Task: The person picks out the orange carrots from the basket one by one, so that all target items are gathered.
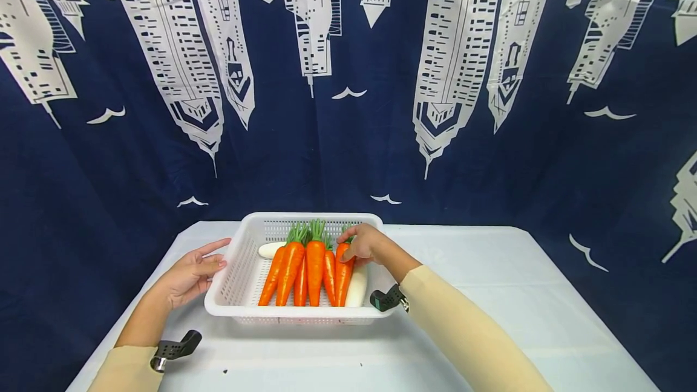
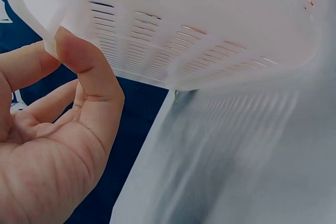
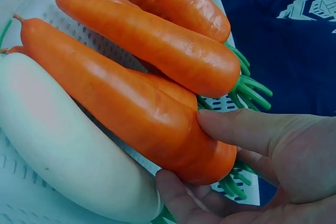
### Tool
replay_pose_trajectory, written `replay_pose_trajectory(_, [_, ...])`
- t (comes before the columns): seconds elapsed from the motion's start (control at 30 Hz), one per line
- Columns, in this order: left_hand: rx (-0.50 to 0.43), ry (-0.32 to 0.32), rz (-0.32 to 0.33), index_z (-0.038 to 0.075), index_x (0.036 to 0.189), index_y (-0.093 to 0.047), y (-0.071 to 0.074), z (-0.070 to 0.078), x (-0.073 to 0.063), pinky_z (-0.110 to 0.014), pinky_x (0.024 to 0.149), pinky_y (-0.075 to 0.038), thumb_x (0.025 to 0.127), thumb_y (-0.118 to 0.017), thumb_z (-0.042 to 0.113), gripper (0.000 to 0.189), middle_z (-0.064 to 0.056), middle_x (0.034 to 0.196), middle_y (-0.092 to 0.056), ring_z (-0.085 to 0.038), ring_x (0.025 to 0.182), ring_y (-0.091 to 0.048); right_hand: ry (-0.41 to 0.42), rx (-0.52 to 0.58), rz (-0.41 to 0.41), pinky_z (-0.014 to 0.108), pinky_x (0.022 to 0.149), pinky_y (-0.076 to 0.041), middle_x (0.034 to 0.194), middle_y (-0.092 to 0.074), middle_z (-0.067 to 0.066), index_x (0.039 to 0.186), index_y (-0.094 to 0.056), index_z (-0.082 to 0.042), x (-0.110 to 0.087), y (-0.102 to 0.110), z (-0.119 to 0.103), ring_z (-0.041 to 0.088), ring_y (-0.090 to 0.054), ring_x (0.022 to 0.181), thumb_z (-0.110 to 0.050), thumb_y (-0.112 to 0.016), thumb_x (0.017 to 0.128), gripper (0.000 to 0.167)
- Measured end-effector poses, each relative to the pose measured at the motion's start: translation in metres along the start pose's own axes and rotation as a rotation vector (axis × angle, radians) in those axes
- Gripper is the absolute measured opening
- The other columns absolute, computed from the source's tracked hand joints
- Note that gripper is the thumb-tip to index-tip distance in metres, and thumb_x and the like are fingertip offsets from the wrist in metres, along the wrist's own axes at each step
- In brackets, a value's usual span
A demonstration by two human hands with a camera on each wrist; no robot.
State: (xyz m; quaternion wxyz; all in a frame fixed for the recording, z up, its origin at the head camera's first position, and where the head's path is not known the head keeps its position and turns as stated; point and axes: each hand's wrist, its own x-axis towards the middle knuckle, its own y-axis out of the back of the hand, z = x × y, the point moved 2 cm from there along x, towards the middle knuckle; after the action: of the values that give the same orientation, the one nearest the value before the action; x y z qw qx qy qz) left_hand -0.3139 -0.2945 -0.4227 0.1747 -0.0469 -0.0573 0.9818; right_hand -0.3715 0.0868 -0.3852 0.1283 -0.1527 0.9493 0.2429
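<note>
A white perforated plastic basket (image 1: 299,312) stands on the table and holds several orange carrots (image 1: 314,271) with green tops. My left hand (image 1: 190,274) is at the basket's left side; in the left wrist view its thumb (image 2: 86,53) and index finger pinch the rim. My right hand (image 1: 370,245) reaches over the right side and grips the rightmost carrot (image 3: 126,103) near its leafy end, thumb on one side and fingers on the other. Beside that carrot lies a long white radish (image 3: 73,145). Another white vegetable (image 1: 270,250) shows partly behind the carrots at the left.
The basket is on a table with a white cover (image 1: 490,295). Behind the table hangs a dark blue cloth (image 1: 327,156) printed with white buildings and birds. Small dark specks (image 1: 225,371) lie near the table's front.
</note>
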Motion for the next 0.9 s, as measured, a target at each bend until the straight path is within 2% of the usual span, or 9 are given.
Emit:
replay_pose_trajectory(0.13, [-0.002, -0.006, -0.011, 0.007, 0.162, -0.019, 0.000, -0.001, 0.000, -0.034, 0.089, -0.061, 0.100, -0.058, -0.002, 0.074, 0.007, 0.113, -0.073, -0.011, 0.102, -0.072, 0.017, 0.007, -0.006, 0.047, 0.085, -0.062, 0.102, -0.069, 0.012, 0.124, -0.067, 0.000, -0.001, 0.001, 0.000, 0.022, -0.063, 0.077, 0.012, -0.080, 0.078, 0.050])
replay_pose_trajectory(0.37, [-0.007, 0.012, 0.020, 0.007, 0.162, -0.020, 0.000, 0.000, 0.000, -0.034, 0.089, -0.061, 0.099, -0.059, -0.002, 0.075, 0.007, 0.113, -0.073, -0.011, 0.101, -0.072, 0.043, 0.015, 0.005, 0.043, 0.082, -0.063, 0.098, -0.069, 0.010, 0.125, -0.069, -0.003, -0.003, 0.003, 0.001, 0.019, -0.063, 0.070, 0.010, -0.081, 0.078, 0.050])
replay_pose_trajectory(0.6, [-0.018, 0.013, 0.020, 0.007, 0.162, -0.020, 0.000, 0.000, 0.000, -0.034, 0.089, -0.061, 0.100, -0.058, -0.003, 0.074, 0.007, 0.113, -0.074, -0.011, 0.102, -0.072, 0.052, 0.051, 0.004, 0.037, 0.076, -0.062, 0.093, -0.070, 0.007, 0.125, -0.068, -0.004, -0.006, 0.006, 0.001, 0.017, -0.064, 0.067, 0.009, -0.080, 0.079, 0.050])
replay_pose_trajectory(0.9, [-0.016, 0.015, 0.022, 0.007, 0.162, -0.018, 0.000, -0.001, 0.001, -0.034, 0.090, -0.061, 0.100, -0.058, -0.002, 0.075, 0.007, 0.114, -0.073, -0.011, 0.103, -0.072, 0.068, 0.116, 0.004, 0.051, 0.085, -0.062, 0.100, -0.070, 0.013, 0.129, -0.066, -0.004, -0.011, 0.008, -0.003, 0.020, -0.068, 0.070, 0.011, -0.077, 0.081, 0.051])
